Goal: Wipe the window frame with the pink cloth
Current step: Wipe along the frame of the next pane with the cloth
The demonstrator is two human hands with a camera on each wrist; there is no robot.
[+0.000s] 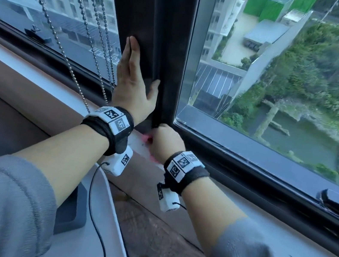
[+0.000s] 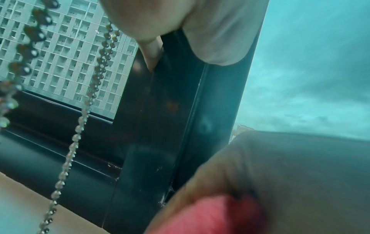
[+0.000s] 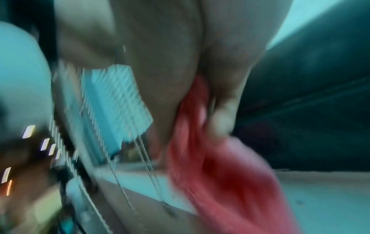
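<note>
sill (image 1: pixel 142 146) | left hand (image 1: pixel 133 81) flat on window frame (image 1: pixel 161 13) | right hand (image 1: pixel 167 142) fingers clamp pink cloth (image 3: pixel 220 174)

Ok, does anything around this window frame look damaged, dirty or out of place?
Nothing looks broken or askew. The dark window frame shows only small marks: a faint brownish smudge partway up and pale specks at its base. The left hand rests flat on it, the right hand grips the pink cloth at the bottom.
</note>
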